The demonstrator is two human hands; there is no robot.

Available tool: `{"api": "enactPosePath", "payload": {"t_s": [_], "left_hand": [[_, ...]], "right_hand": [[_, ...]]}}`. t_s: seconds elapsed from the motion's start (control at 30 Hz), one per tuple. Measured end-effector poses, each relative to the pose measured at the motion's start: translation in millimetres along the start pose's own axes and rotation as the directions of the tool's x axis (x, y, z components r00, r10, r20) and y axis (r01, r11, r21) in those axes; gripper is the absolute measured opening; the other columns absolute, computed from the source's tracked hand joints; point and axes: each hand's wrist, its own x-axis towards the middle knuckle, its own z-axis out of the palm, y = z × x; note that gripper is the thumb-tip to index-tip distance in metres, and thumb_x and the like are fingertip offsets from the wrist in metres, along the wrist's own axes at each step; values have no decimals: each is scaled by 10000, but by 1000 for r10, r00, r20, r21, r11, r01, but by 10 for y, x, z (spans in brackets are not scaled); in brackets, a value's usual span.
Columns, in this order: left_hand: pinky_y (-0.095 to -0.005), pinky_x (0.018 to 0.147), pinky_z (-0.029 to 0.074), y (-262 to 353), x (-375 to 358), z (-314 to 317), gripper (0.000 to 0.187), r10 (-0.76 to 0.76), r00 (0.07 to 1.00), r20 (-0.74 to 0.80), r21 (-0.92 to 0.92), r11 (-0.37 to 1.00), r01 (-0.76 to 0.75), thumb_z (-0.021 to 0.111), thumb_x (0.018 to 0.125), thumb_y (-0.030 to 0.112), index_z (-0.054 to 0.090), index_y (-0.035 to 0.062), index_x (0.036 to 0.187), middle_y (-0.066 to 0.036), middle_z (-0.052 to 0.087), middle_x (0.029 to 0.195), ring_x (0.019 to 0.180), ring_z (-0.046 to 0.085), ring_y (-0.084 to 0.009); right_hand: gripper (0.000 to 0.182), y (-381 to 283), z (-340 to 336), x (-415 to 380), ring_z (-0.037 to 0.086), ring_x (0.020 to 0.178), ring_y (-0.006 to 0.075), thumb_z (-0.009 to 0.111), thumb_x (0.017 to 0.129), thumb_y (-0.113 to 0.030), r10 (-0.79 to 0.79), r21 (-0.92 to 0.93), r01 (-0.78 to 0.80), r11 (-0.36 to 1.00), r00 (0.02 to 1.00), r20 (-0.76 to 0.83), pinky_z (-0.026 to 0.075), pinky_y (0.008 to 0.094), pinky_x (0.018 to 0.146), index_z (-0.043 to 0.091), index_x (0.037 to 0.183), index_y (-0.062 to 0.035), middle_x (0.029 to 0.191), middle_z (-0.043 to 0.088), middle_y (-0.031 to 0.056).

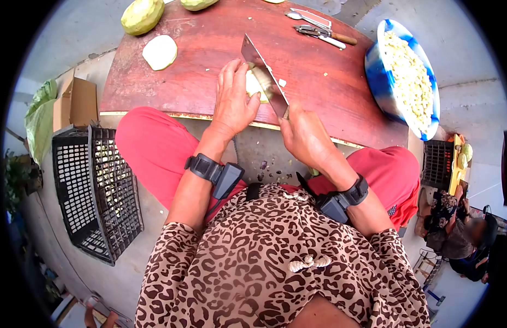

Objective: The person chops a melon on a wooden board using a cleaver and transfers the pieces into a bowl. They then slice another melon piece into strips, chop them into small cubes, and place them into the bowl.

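- Worktop (182, 95): red, curved, spans the far side of the knees; carries all the cutting gear.
- Basin (376, 68): blue & white, far R on worktop, tilted in view, full of small pale bits; well apart from both hands.
- Cleaver (266, 76): broad blade slants from far L (tip corner) to near R (handle), on a line running btwn the two hands. Blade hides the R part of the piece; can't tell if the edge touches it.
- L hand (233, 104): nearer one to the piece, directly L of it. Fingers reach along its far L side, thumb at its near end, so piece is held btwn them, approx.
- R hand (308, 131): near & R of the piece, apart from it; fingers wrapped round the cleaver handle, most of which is hidden.
- Green fruit (142, 16): far L on worktop, whole, out of reach of blade.
- Round slice (160, 53): pale, lies flat on L side, well apart from L hand.
- Pale piece (254, 85): on worktop near its near edge, btwn L hand & blade. Visible part's long axis runs far–near, roughly w/ the blade; full shape hidden.
- Small cube (282, 83): loose, just R of blade.
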Motion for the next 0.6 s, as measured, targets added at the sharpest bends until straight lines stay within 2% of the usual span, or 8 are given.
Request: {"api": "enactPosePath", "payload": {"t_s": [0.07,0.17,0.37,0.47,0.6], "left_hand": [[-467,1098,317,-33,-10,6,656,-4,999,44,42,999,2,689,746,108,436,-22,1338,-225,418,1369,1306,373,-405],[-474,1092,309,-29,-24,4,639,6,998,60,91,996,-12,689,750,131,451,-19,1324,-218,432,1358,1291,387,-393],[-477,1046,324,40,-60,-39,576,-6,997,75,111,994,-3,687,752,136,486,-18,1270,-207,461,1306,1198,435,-391],[-474,1042,326,49,-69,-37,557,1,996,91,108,994,-11,692,748,137,502,-11,1250,-203,465,1292,1179,441,-393],[-476,1043,328,81,-64,-60,524,-9,992,123,124,992,-6,693,750,134,523,-1,1227,-201,465,1293,1186,439,-395]], "right_hand": [[202,1,13,-5,574,644,511,592,875,-45,6,0,-6,1000,1000,16,429,539,556,445,915,88,634,557,312],[191,-21,-13,-1,614,690,506,564,895,-83,23,-38,-22,999,999,35,482,556,617,468,941,75,667,597,316],[194,-66,-60,2,612,677,508,567,898,-85,7,36,-8,999,1000,16,482,553,609,468,933,78,664,598,314],[197,-81,-75,-4,612,667,508,566,898,-83,23,-38,-21,999,999,45,484,549,599,467,937,83,658,598,312],[180,-71,-61,-4,615,664,506,563,893,-72,28,-30,-26,999,998,64,486,545,587,469,912,80,652,595,312]]}}
